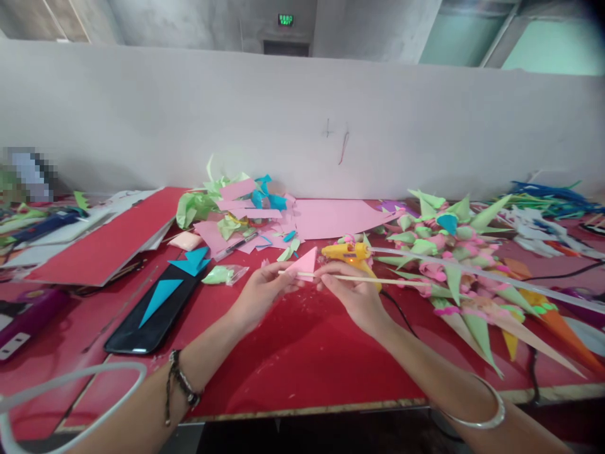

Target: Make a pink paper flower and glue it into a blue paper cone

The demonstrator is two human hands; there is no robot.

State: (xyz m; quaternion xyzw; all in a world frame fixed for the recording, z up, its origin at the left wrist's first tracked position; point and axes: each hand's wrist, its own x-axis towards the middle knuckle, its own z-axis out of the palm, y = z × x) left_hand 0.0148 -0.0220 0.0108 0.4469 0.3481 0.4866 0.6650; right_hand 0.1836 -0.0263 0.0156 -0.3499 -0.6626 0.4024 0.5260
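A pink paper piece (303, 261) stands up between my two hands, above the middle of the red table. Its lower edge lies along a thin wooden stick (382, 279). My left hand (271, 287) pinches the paper and the stick's left end. The fingers of my right hand (352, 293) close round the stick just right of the paper, and the stick runs on to the right past them. Behind my right hand lies a yellow glue gun (347, 253) with a long clear glue stick (425, 257) at its back.
Paper flowers with green and pink cones (454, 277) are piled at right. Paper scraps (250, 205) lie at the back, beside pink sheets (331, 219). A black phone (142, 325) with blue paper pieces (161, 299) lies at left, near a red board (113, 236) and a purple power strip (35, 321).
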